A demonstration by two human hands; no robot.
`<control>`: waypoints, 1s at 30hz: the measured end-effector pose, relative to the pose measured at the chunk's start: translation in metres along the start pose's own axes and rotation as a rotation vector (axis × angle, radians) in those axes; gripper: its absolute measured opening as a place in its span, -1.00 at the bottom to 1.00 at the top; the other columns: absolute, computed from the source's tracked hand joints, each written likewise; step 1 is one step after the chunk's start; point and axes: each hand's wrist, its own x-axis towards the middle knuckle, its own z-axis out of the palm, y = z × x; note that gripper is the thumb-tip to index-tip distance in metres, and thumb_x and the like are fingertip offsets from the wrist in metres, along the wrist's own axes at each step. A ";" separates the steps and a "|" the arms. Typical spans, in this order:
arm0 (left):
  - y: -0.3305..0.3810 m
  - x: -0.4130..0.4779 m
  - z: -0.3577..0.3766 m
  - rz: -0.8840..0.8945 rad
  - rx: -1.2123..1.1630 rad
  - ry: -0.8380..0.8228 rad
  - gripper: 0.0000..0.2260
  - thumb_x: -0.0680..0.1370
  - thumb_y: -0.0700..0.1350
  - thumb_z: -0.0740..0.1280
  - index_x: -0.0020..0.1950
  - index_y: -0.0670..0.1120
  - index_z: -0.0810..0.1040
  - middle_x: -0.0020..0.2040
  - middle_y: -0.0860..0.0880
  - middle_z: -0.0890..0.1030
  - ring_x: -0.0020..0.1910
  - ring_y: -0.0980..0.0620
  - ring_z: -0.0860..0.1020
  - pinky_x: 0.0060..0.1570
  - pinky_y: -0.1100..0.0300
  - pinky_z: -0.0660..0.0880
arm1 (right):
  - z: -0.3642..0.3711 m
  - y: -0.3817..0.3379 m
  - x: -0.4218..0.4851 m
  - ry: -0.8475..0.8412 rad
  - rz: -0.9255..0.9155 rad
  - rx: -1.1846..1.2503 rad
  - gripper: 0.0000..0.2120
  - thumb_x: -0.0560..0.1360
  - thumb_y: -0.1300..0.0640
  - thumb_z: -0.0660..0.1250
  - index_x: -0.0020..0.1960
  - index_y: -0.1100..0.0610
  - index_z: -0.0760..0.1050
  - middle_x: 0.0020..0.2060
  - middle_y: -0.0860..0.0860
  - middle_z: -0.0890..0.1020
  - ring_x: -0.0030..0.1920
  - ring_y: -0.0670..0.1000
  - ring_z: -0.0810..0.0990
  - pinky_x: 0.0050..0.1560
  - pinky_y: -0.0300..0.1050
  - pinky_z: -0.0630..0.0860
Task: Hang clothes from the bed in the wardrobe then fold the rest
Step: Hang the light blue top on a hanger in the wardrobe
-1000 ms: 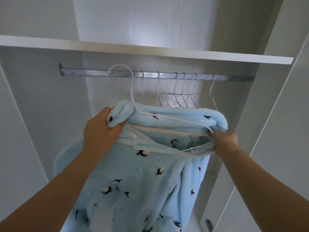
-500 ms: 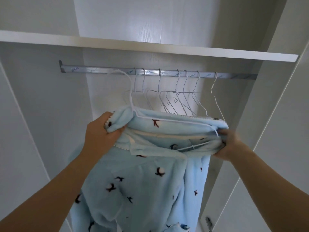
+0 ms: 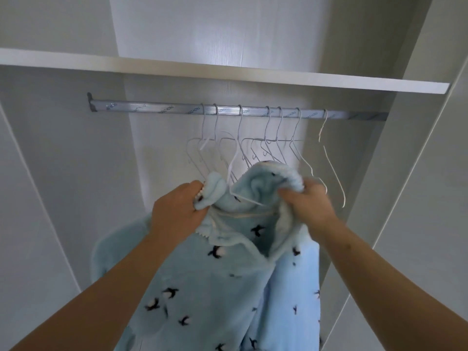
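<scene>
Grips: both clenching cloth, left grip (image 3: 177,209) bunching one side of the neckline of the pale blue fleece garment (image 3: 222,274), right grip (image 3: 306,206) gathering the other side, fingers curling into the pile.
Hanger (image 3: 245,198): sitting inside the neck opening, one white wire arm showing between the grips, hook rising toward the rail but not catching on it.
Garment: hanging from both grips in front of the wardrobe (image 3: 50,148), well below the rail, dark bird print facing the camera, hem running out of view.
Rail (image 3: 152,109): spanning the wardrobe under the shelf (image 3: 228,72), carrying a row of bare wire hangers (image 3: 279,122) gathered toward its right half.
Step in hand: probably working the collar and shoulders over the hanger ends, ahead of hanging.
Next move: likely calling for settling both shoulders evenly, then freeing one grip for the hook, lifting it and catching it over the rail, steering clear of the bare hangers just beside it.
</scene>
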 end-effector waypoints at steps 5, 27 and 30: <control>0.007 0.005 0.000 -0.073 -0.171 -0.005 -0.74 0.45 -0.02 0.35 -0.34 0.08 0.30 -0.43 0.11 0.37 -0.38 0.11 0.37 -0.39 0.36 0.22 | 0.005 -0.022 -0.024 -0.776 -0.010 0.078 -0.80 0.43 -0.07 0.37 -0.30 0.00 0.62 -0.39 0.01 0.66 -0.40 -0.04 0.62 -0.40 -0.23 0.52; 0.037 0.015 -0.011 -0.449 -0.471 -0.084 -0.78 0.47 -0.25 0.33 -0.04 -0.04 0.31 -0.25 0.07 0.43 -0.31 0.10 0.43 -0.46 0.38 0.35 | 0.008 0.026 -0.010 -0.134 -0.004 -0.489 -0.70 0.44 -0.24 0.27 -0.19 0.00 0.47 -0.35 -0.12 0.53 -0.30 -0.10 0.50 -0.29 -0.18 0.38; 0.052 -0.011 -0.005 -0.276 -0.544 -0.894 -0.70 0.49 -0.17 0.37 0.13 0.04 0.34 -0.06 0.09 0.49 -0.04 0.05 0.52 -0.06 0.29 0.52 | 0.001 0.026 -0.007 -0.086 0.025 -0.393 -0.76 0.40 -0.19 0.35 -0.23 -0.03 0.49 -0.32 -0.10 0.57 -0.22 -0.01 0.56 -0.21 -0.15 0.43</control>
